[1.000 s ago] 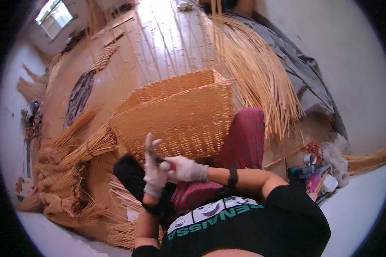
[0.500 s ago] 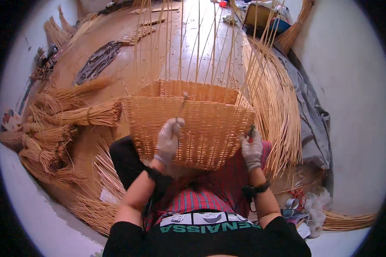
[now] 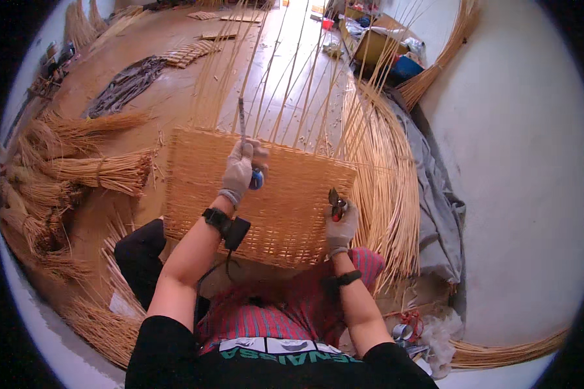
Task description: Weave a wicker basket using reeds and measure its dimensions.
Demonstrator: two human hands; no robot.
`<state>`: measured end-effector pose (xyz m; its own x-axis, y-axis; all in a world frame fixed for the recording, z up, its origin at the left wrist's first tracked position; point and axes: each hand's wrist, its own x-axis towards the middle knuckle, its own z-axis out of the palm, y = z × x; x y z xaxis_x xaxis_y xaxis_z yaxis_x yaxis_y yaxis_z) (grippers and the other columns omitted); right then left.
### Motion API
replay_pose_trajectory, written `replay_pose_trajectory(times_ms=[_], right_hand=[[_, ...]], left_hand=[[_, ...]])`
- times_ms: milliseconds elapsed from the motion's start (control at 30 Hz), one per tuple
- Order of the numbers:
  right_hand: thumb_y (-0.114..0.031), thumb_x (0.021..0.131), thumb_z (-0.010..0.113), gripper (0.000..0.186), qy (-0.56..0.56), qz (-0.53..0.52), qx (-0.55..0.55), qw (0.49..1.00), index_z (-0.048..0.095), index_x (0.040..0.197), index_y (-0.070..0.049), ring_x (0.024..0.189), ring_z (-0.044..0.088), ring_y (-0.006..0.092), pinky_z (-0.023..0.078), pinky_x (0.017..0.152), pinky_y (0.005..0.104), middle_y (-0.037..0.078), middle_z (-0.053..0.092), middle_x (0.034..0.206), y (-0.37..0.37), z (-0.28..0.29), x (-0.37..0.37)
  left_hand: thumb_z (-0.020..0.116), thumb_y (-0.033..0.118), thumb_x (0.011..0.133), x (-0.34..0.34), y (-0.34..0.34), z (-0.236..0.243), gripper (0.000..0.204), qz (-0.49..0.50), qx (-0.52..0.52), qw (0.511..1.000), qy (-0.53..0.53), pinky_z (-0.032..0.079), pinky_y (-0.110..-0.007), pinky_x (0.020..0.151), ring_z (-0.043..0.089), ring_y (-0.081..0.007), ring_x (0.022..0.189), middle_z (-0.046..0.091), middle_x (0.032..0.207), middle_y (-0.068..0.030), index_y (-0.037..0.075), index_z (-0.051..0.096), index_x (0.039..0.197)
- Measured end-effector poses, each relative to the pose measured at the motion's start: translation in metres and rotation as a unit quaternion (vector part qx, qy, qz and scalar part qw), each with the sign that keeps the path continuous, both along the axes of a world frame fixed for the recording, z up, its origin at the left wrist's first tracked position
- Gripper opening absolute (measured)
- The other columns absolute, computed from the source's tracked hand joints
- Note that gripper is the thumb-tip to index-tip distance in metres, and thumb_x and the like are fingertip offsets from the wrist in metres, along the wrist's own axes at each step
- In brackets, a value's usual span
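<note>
A woven wicker basket (image 3: 285, 201) with tall upright stakes (image 3: 292, 84) rests against my lap, its near wall facing me. My left hand (image 3: 240, 170), in a pale glove, is closed on a slim grey tool (image 3: 242, 117) that points up past the basket's upper edge. A rounded blue part (image 3: 257, 179) shows below its fingers; the tool's kind is unclear. At the basket's lower right, my gloved right hand (image 3: 341, 227) grips pruning shears (image 3: 336, 204) with dark jaws and red on the handles, pointing upward.
Bundles of thin canes (image 3: 104, 172) lie at left. Long loose canes (image 3: 383, 188) spread along the right beside a grey cloth (image 3: 431, 214). A dark bundle (image 3: 126, 84) and slatted pieces (image 3: 188, 53) lie farther off. Plastic bags (image 3: 441, 343) sit at lower right.
The basket has tipped so its near wall shows more fully and its inside is hidden. My left hand has risen toward its upper edge with the grey tool. The shears show more clearly.
</note>
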<state>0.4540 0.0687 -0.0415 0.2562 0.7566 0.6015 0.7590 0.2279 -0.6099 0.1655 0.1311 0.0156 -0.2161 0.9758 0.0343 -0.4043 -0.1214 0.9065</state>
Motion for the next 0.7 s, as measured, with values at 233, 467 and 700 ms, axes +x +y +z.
replay_pose_trajectory(times_ms=[233,467,700], right_hand=[[-0.010,0.083,0.072,0.043,-0.060,-0.014,0.003,0.998,0.055,0.122,-0.007,0.097,0.062,0.0372,0.051,0.083,0.0452,0.018,0.062,0.106,0.053,-0.014,0.019],[-0.012,0.080,0.071,0.055,-0.086,-0.016,-0.025,0.996,0.052,0.132,-0.013,0.103,0.062,0.0376,0.052,0.088,0.0467,0.016,0.064,0.110,0.105,-0.032,0.027],[-0.016,0.079,0.075,0.048,-0.074,-0.096,-0.070,0.990,0.056,0.124,-0.019,0.099,0.064,0.0364,0.053,0.083,0.0484,0.013,0.064,0.104,0.111,-0.019,0.011]], left_hand=[[0.049,0.042,0.105,0.023,-0.024,-0.041,0.037,-0.145,-0.174,0.971,-0.079,0.048,-0.030,0.045,0.056,-0.0129,0.055,0.061,0.072,-0.0052,0.006,0.059,0.104],[0.050,0.037,0.104,0.033,-0.162,-0.128,0.031,-0.092,-0.277,0.950,-0.110,0.050,-0.035,0.044,0.058,-0.0190,0.052,0.061,0.070,-0.0072,0.007,0.058,0.102],[0.049,0.042,0.104,0.026,-0.175,-0.140,0.041,-0.125,-0.358,0.923,-0.060,0.053,-0.035,0.049,0.064,-0.0188,0.059,0.068,0.085,-0.0121,0.015,0.042,0.135]])
